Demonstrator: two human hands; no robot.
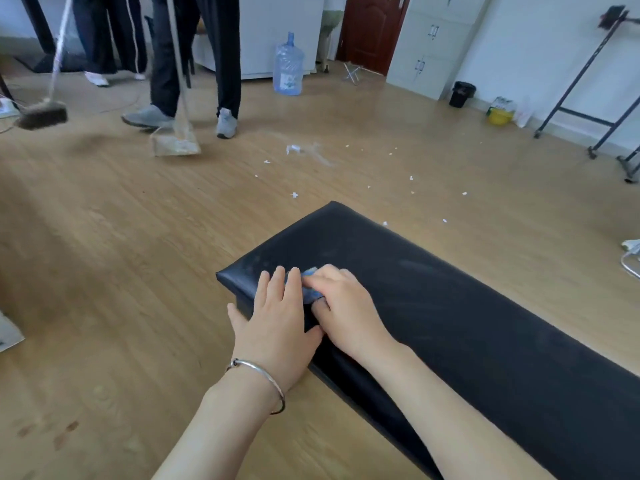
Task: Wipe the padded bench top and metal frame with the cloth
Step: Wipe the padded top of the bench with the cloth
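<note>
Head view is showing a black padded bench top (450, 306) running from the middle of the frame down to the lower right corner. Its smooth vinyl skin is catching the light and showing pale dusty smears and streaks, thickest near the far end and along the middle. Both hands are working at the bench's near left corner, just below the centre of the frame. A blue cloth (310, 292) is lying on the padding there, almost wholly covered, with only a crumpled strip peeking out between the two hands. The right hand (343, 303) is gripping that cloth, its fingers bent over the bunched fabric and pressing it onto the vinyl. The left hand (277, 317) is lying flat with straight fingers on the corner, fingertips touching the cloth's edge and thumb hanging over the bench's side. A silver bangle (263, 374) is sitting on the left wrist. Around the bench a light wooden floor (138, 254) is spreading out, with white paper scraps (293, 148) scattered above the bench. In the upper left, a person in dark trousers (194, 64) is standing beside a dustpan (176, 143), and a broom (41, 116) is blurring at the left edge. A blue water jug (288, 65) is standing at the upper middle, and a black bin (462, 94) at the upper right.
</note>
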